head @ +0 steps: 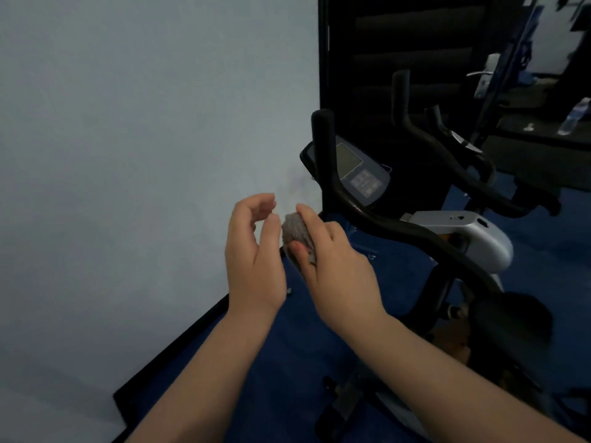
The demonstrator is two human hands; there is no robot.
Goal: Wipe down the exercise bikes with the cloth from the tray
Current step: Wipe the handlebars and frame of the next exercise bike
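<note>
My right hand [332, 260] fingers grip the bunched cloth [295, 233], left hand [252, 251] open beside it; I'd spread it flat before pressing along the near bike's handlebar [377, 219], just right

cloth [295, 233] in right hand [335, 266]

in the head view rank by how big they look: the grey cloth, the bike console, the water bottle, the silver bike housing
1. silver bike housing
2. bike console, though the handlebar hides part of it
3. grey cloth, bunched in the right hand, near the camera
4. water bottle, farthest off, so its rank is unsure
</note>
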